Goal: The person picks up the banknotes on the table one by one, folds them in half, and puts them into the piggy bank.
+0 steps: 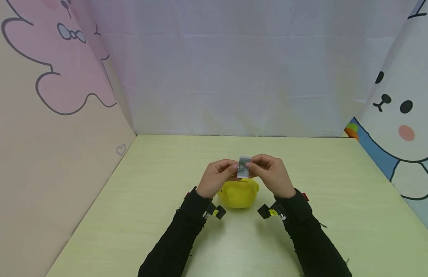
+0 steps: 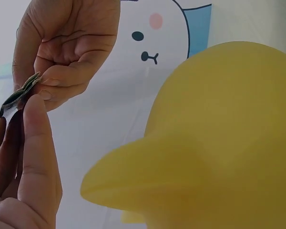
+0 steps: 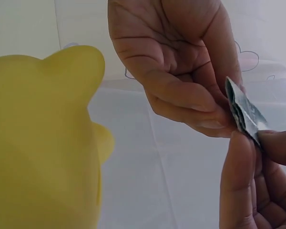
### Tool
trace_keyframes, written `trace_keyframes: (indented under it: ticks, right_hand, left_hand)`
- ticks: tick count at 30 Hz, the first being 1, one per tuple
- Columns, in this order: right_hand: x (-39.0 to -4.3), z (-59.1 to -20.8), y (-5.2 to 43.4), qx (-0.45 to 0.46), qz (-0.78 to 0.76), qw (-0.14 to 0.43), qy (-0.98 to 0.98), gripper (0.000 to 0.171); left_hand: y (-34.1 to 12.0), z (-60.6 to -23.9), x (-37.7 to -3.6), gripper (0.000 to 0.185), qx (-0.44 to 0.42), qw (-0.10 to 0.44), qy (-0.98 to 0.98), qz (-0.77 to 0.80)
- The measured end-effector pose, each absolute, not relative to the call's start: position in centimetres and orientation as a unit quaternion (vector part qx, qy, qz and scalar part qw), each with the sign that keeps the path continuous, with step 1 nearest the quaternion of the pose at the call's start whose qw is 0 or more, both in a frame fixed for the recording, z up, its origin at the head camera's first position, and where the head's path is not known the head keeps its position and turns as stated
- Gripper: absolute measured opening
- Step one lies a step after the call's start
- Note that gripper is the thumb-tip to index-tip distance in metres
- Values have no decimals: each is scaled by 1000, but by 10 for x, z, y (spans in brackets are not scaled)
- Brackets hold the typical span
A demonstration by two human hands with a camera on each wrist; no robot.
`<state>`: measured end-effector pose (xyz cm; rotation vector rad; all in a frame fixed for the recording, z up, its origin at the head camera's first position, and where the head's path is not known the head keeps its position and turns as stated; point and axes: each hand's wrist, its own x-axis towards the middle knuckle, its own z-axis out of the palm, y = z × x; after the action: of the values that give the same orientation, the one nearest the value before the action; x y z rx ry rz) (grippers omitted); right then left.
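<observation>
Directly above the yellow piggy bank (image 1: 238, 193), both hands are pinching a folded banknote (image 1: 244, 167): left hand (image 1: 216, 178) and right hand (image 1: 271, 175) curled, fingertips closed on its edges, apparently keeping it flat; bank is resting on the table (image 1: 338, 215)

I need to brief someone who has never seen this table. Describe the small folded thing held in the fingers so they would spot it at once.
Start at the pale green table, then find the yellow toy near its middle. Just above it, the left hand and the right hand meet and pinch a small folded grey-green paper. It is the only flat, printed thing there, and it is held clear of the toy.
</observation>
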<state>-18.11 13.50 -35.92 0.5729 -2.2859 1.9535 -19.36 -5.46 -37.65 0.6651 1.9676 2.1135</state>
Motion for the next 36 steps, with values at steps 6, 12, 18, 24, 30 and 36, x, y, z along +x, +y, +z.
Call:
trace_keyframes:
  ticks: [6, 12, 18, 24, 30, 36]
  right_hand:
    - [-182, -362, 136, 192, 637, 49, -745, 20]
    - [-182, -363, 135, 192, 629, 58, -751, 19]
    - [-182, -363, 135, 200, 631, 66, -747, 18]
    - [-182, -364, 134, 201, 639, 72, -739, 17]
    - [-182, -363, 132, 193, 639, 74, -741, 17]
    - [-181, -363, 131, 188, 640, 71, -741, 18]
  left_hand:
    - [-54, -374, -192, 26, 227, 103, 665, 704]
    - [-54, -374, -190, 30, 229, 101, 664, 705]
    - [-54, -377, -191, 32, 235, 98, 661, 706]
    - [-53, -376, -189, 31, 236, 92, 659, 708]
    - [-51, -375, -188, 30, 226, 90, 660, 711]
    - [-50, -376, -188, 28, 221, 90, 654, 718]
